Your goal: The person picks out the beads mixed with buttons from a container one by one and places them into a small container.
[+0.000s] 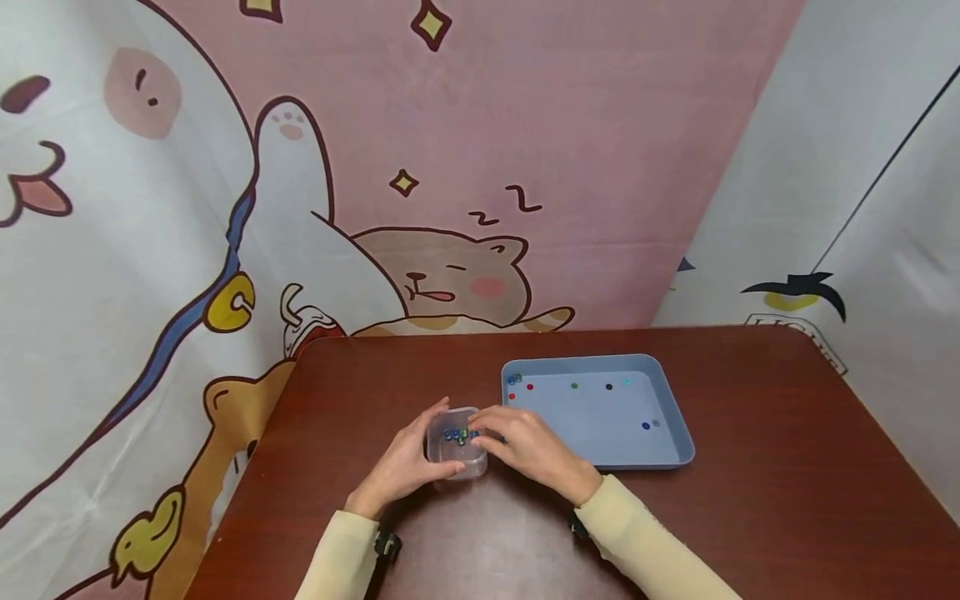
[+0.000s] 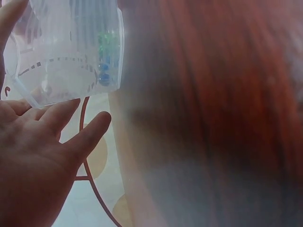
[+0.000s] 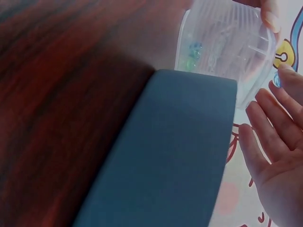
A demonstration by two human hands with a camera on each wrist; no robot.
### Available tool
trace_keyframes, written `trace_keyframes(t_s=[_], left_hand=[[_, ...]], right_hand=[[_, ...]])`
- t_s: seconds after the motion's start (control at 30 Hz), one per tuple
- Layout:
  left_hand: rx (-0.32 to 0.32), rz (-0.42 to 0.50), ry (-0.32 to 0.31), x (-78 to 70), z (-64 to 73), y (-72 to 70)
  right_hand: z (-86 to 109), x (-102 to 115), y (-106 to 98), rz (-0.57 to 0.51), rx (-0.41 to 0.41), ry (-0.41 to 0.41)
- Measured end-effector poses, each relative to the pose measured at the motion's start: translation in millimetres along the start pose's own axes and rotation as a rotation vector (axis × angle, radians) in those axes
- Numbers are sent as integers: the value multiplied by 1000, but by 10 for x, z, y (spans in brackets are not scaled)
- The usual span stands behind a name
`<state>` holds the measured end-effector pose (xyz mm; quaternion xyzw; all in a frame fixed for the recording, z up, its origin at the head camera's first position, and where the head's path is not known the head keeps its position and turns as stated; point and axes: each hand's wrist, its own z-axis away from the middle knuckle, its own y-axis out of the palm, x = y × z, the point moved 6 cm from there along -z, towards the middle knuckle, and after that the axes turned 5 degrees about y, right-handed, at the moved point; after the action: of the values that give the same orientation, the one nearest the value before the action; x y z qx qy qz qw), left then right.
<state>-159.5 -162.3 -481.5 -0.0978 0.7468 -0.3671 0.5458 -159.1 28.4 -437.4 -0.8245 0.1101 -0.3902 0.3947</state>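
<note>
My left hand (image 1: 397,465) holds a clear plastic box (image 1: 469,470) from its left side, thumb at the near side and fingers along the far side. Several blue and green glass marbles (image 1: 457,435) lie on the box's floor. Over the box's right rim reaches my right hand (image 1: 538,446). In the right wrist view a blue marble (image 3: 277,79) is pinched between its thumb and a fingertip, with the other fingers extended. The left wrist view shows more marbles (image 2: 103,74) through the box wall.
Right of the box lies a shallow blue-grey tray (image 1: 570,429) marked with small coloured dots. Two marbles (image 1: 514,379) sit in its far left corner, and two more (image 1: 650,425) rest towards its right side. Beneath everything is a dark brown table (image 1: 772,433), with a printed cloth (image 1: 600,167) behind.
</note>
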Motion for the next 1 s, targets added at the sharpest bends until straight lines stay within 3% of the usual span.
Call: trace_keyframes(t_s=[0.37, 0.6, 0.8, 1.0], left_hand=[[-13, -5, 0, -20, -1, -14], [8, -17, -17, 4, 7, 8], [5, -20, -20, 15, -1, 10], [-5, -23, -18, 21, 2, 11]], right_hand=[[-8, 19, 50, 108, 10, -52], [37, 23, 27, 76, 15, -41], [52, 14, -192, -10, -26, -4], [33, -71, -484, -3, -36, 60]])
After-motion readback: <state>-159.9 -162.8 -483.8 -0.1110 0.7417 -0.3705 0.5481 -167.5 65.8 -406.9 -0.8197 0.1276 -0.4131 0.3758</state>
